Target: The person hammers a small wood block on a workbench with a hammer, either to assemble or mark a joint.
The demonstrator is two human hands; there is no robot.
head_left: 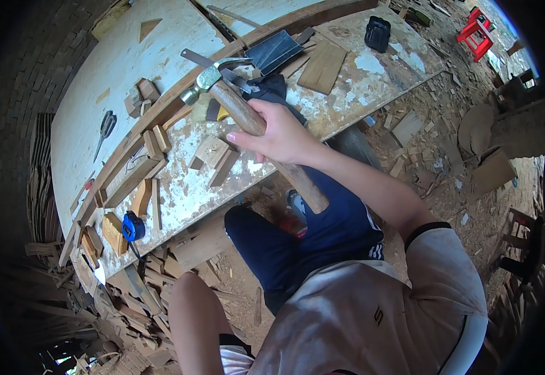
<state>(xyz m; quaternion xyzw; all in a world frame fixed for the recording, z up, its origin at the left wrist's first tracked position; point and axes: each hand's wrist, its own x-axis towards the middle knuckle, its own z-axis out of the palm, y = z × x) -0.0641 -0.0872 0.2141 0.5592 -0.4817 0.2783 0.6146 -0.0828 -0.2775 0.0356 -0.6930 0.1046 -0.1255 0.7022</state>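
My right hand is closed around the wooden handle of a claw hammer, thumb along one side. The metal head points toward the far side of the worktable, and the handle's end hangs over my thigh. Below the hammer on the table lies a small joined wooden piece. Past the handle are a brush, partly hidden, and a dark cloth-like item. My left elbow shows at the bottom; the left hand is out of view.
A long wooden strip crosses the table. A blue tape measure, scissors, wood blocks, a flat board and a black tray-like object lie about. Wood scraps cover the floor; a red stool stands at far right.
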